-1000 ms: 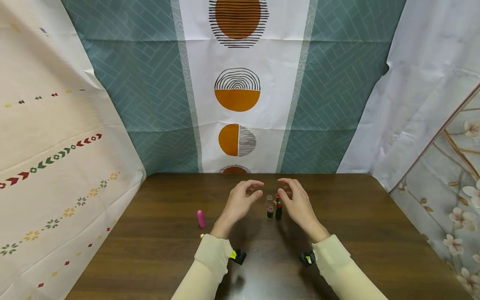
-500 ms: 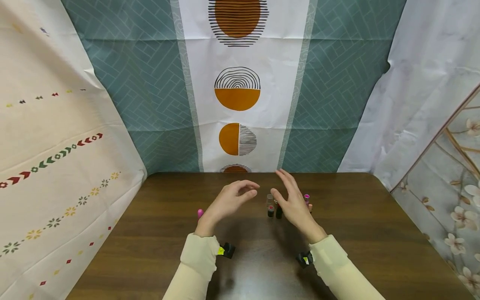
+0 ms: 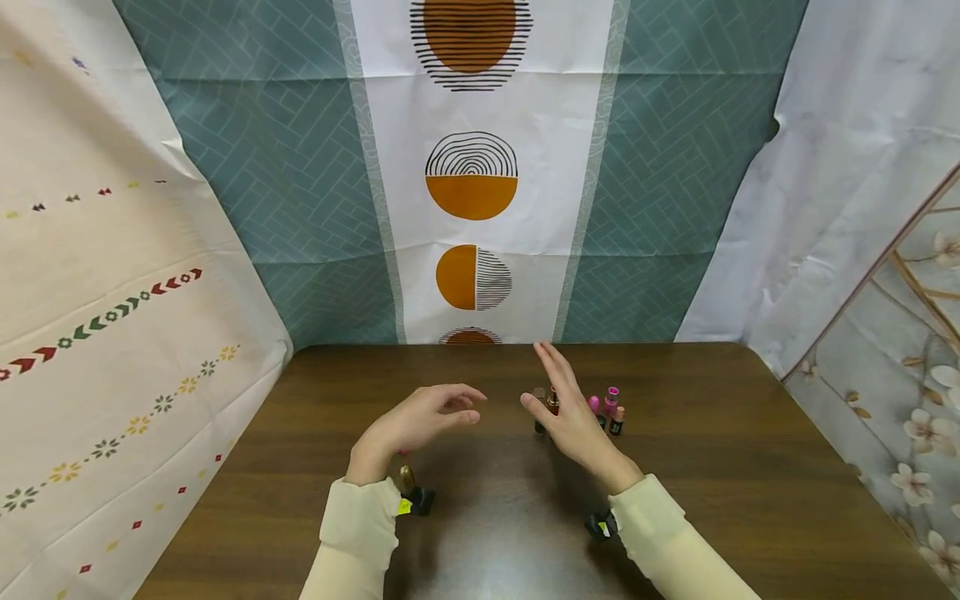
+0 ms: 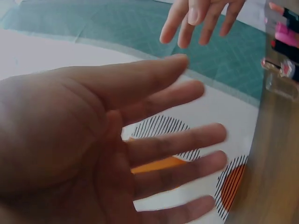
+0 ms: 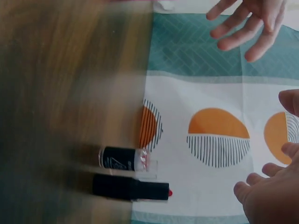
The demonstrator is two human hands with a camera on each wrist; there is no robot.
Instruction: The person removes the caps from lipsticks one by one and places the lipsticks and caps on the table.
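My left hand (image 3: 416,425) hovers over the table with its fingers loosely extended, holding nothing. Higher and to the right, my right hand (image 3: 576,425) is raised with straight fingers and is likewise free of anything. Behind and beside the right hand stand several lipsticks, among them a pink lipstick (image 3: 611,402) and a small black lipstick with a peach tip (image 3: 617,422). The right wrist view shows a black lipstick with a red tip (image 5: 131,187) beside a black-labelled clear tube (image 5: 122,158). Near the left wrist is a gold rounded piece (image 3: 407,477); a pink one is mostly hidden behind that hand.
The brown wooden table (image 3: 697,483) runs back to a patterned teal and white cloth (image 3: 660,183). Patterned cloths also hang at the left and right sides. A small black camera (image 3: 422,502) is strapped at the left wrist.
My left hand has moved left and away from the right hand. My right hand has shifted slightly left and straightened its fingers, uncovering lipsticks on its right side.
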